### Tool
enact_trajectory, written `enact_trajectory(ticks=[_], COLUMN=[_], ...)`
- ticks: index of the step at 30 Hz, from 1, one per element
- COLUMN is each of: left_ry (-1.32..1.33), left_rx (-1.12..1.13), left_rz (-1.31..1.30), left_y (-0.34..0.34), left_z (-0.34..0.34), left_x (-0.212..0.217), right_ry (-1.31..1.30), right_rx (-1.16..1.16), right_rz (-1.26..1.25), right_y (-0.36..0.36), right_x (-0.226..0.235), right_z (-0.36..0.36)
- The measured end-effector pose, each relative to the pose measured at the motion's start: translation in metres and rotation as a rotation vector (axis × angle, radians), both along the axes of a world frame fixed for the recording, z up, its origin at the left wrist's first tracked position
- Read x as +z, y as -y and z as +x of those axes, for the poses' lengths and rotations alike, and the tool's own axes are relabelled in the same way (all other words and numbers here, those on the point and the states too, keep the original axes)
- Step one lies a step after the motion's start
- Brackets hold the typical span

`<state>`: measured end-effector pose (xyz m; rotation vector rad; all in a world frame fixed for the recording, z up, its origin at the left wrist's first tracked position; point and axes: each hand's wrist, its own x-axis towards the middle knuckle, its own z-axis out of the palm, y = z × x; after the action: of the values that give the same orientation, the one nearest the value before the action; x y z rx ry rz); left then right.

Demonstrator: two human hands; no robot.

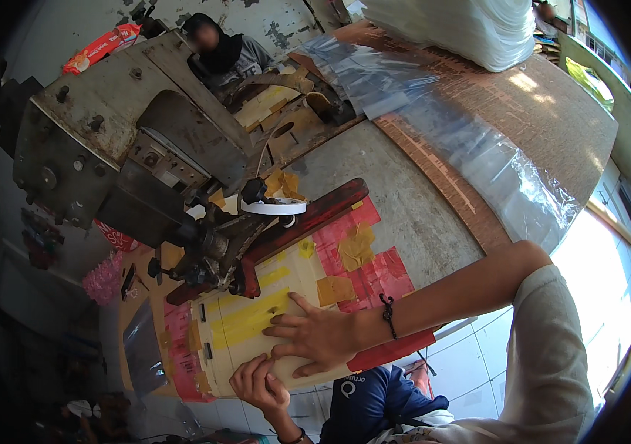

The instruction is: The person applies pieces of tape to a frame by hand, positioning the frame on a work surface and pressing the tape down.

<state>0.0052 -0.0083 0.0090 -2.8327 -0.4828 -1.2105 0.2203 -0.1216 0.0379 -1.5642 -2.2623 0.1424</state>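
Right hand spread on a cream panel, left hand curled at its near edge

The person's right hand lies palm down on the cream panel, its fingers spread wide. The left hand is just beside it at the panel's near edge, fingers curled and close together; whether they pinch anything cannot be told. The panel is directly beneath the right fingers and extends left and beyond them. Yellow strips run across it just past the right fingertips. Red tape lies beyond the right hand's knuckles, with a brown tape patch over part of it. Farther ahead of the fingers, a red bar crosses the panel's far side, near a white ring. To the fingers' far left stands a worn metal machine. Well beyond them to the right, clear film stretches across the desk, below a white bundle. Another person is behind the machine.
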Motion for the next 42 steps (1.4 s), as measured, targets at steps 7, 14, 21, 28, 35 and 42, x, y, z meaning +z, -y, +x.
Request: enact_trajectory(ticks=[7,14,21,28,35,42], left_ry=[-0.007,-0.001,0.002,0.014,0.026,0.028], left_rx=[0.008,0.003,-0.010,-0.006,0.012,0.003], left_rz=[0.010,0.010,0.009,0.014,0.009,0.006], left_y=[-0.0009,-0.0004,0.0006,-0.0004,-0.0012,-0.0028], left_z=[-0.0010,0.0003,0.0019,0.0009,0.0006,-0.0004], left_x=[-0.0006,0.0003,0.0011,-0.0008,-0.0011,-0.0036], right_ry=[0.016,0.011,0.006,0.022,0.019,0.013], right_rx=[-0.006,-0.009,-0.018,-0.013,-0.016,-0.008], right_rz=[0.002,0.015,0.041,0.028,0.012,0.009], right_y=[0.0003,-0.0014,0.0008,0.0010,0.0010,0.0010], right_x=[0.0014,-0.0016,-0.0018,-0.0002,0.0020,0.0018], right_z=[-0.0003,-0.0015,0.0005,0.0009,0.0003,-0.0002])
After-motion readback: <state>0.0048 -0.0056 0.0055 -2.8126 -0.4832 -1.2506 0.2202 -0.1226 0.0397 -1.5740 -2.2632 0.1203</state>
